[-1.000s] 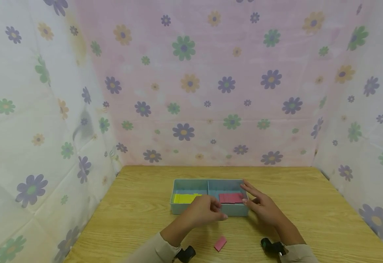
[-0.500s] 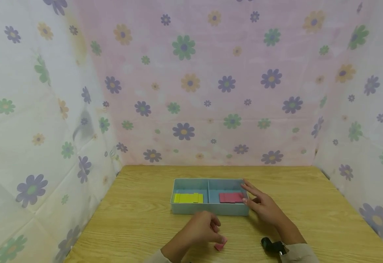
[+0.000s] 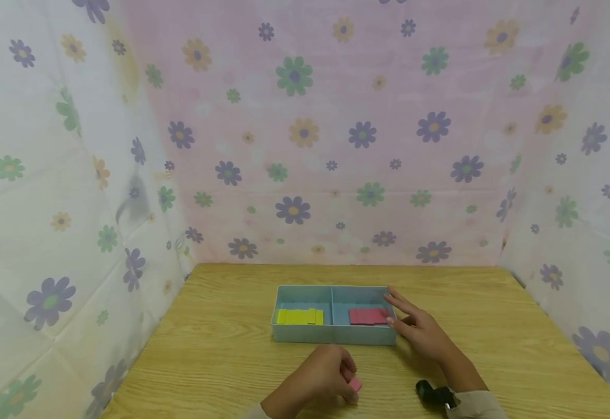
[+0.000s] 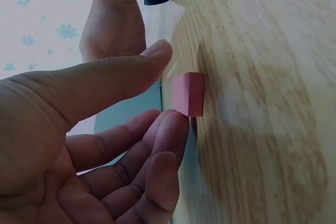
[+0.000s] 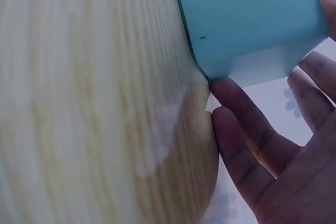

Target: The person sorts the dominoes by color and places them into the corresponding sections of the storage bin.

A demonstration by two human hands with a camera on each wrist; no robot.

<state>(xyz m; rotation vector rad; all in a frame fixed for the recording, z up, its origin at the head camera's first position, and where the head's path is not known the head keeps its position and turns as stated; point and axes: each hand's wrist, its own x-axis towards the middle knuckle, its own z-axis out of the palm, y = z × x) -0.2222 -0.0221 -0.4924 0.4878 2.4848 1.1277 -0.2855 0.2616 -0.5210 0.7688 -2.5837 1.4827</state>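
Note:
In the head view my left hand (image 3: pixel 323 375) is low over the table in front of the box, beside a small pink block (image 3: pixel 355 384). Up close in the left wrist view, a fingertip touches the block's (image 4: pixel 189 95) lower edge, while the thumb (image 4: pixel 157 51) stays apart from it. My right hand (image 3: pixel 425 334) holds the right end of a light blue two-part box (image 3: pixel 305 334), thumb and forefinger at its rim. Other fingers (image 5: pixel 228 124) lie low by the box's corner in the right wrist view.
Yellow pieces (image 3: pixel 299 316) lie side by side in the box's left compartment. Pink pieces (image 3: pixel 367 316) fill part of the right one. Flowered cloth (image 3: pixel 331 145) surrounds the wood-grain table (image 3: pixel 221 349) at the back and sides.
My left hand has come down from the box's front edge to the loose pink block, whose position has shifted slightly at the fingertips. The right hand keeps its place on the box.

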